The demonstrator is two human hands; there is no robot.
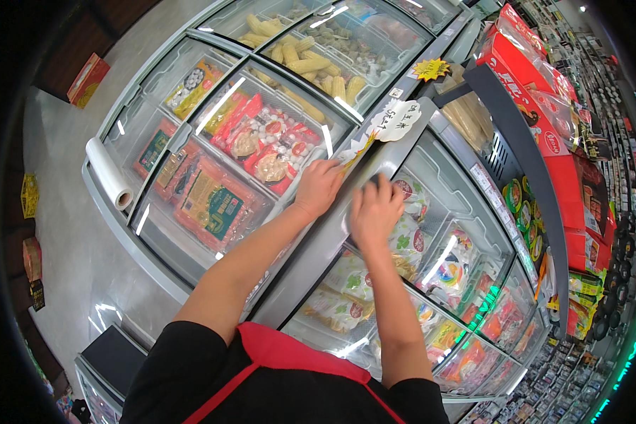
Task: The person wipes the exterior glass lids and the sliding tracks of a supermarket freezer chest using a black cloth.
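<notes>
My left hand (320, 186) rests at the rim of the left chest freezer (344, 139). Its fingertips meet the lower end of a yellow-and-white starburst price card (354, 153); whether they pinch it is unclear. Just above sits a white cloud-shaped card (397, 121) with handwriting. Across the dark gap, my right hand (377, 212) is over the grey rail (344, 209) of the right freezer, slightly blurred. A small dark object (372, 181) shows between its curled fingers and thumb; its kind is hard to make out.
Under sliding glass lids lie corn cobs (310, 64), red-edged bags (267, 143), meat-roll packs (212, 204) and green-white bags (344, 283). A clear plastic-bag roll (108, 172) lies on the left rim. A dark shelf (540, 175) with red boxes (546, 122) overhangs the right freezer.
</notes>
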